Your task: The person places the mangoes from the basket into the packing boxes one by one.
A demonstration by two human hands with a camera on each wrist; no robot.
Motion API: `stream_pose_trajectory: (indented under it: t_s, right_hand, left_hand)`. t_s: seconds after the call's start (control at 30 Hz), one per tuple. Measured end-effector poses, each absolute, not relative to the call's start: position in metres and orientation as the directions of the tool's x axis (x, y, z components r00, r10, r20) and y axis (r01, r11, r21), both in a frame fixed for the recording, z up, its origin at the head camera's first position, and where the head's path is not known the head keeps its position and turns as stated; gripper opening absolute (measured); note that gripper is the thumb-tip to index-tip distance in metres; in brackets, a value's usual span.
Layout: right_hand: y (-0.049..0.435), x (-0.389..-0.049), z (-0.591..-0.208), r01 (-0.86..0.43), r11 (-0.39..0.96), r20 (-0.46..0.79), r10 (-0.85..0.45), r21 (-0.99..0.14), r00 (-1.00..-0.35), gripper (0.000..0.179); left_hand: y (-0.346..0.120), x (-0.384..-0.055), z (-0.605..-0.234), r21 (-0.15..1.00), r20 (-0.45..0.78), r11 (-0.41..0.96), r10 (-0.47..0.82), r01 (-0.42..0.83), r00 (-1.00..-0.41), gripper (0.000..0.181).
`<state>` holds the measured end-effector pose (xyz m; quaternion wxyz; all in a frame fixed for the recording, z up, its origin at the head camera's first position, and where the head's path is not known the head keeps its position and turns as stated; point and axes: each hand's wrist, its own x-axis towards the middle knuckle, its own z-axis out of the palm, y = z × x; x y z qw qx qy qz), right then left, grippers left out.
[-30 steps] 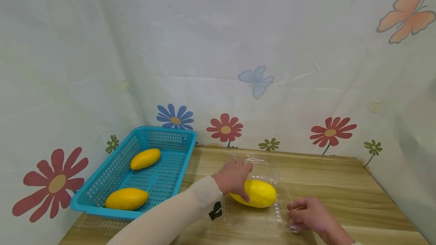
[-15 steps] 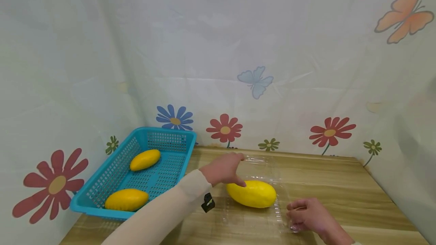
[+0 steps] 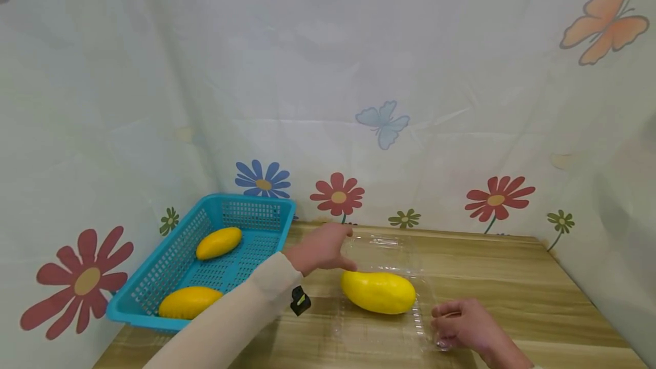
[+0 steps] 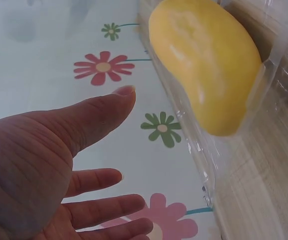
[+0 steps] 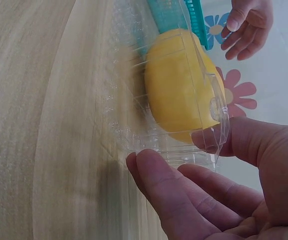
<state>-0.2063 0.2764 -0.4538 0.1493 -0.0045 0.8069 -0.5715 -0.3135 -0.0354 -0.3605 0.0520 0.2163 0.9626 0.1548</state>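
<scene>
A yellow mango (image 3: 379, 293) lies in the base of a clear plastic clamshell box (image 3: 376, 332) on the table. Its lid (image 3: 386, 252) is folded back towards the wall. My left hand (image 3: 320, 249) hovers beyond the mango's left end, thumb and fingers spread and holding nothing; the left wrist view shows a gap between the thumb and the mango (image 4: 208, 60). At the box's right side my right hand (image 3: 463, 326) pinches the clear rim. In the right wrist view, the thumb (image 5: 211, 140) is on the rim and the fingers are below it.
To the left stands a blue-green plastic basket (image 3: 279, 232) with two more mangoes, one at the back (image 3: 218, 243) and one at the front (image 3: 189, 302). The wooden table (image 3: 512, 278) runs back to a flower-printed curtain (image 3: 435, 158).
My left hand has let go of the mango and drawn back to the left and slightly away, fingers spreading. The mango stays in the box; my right hand holds still.
</scene>
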Motion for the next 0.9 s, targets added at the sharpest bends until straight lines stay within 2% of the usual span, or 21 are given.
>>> stream_pose_trajectory:
  t_s: [0.5,0.9]
  right_hand:
    - [0.276,-0.207,-0.456,0.163,0.341,-0.232,-0.170,-0.926,-0.958,0.037]
    - [0.275,-0.206,-0.454,0.190,0.340,-0.257,-0.164,-0.921,-0.952,0.040]
  left_hand:
    - [-0.076,-0.312,-0.348,0.374,0.048,0.847,0.389,0.378,-0.920,0.068]
    - [-0.101,-0.316,-0.343,0.386,0.056,0.872,0.302,0.300,-0.952,0.063]
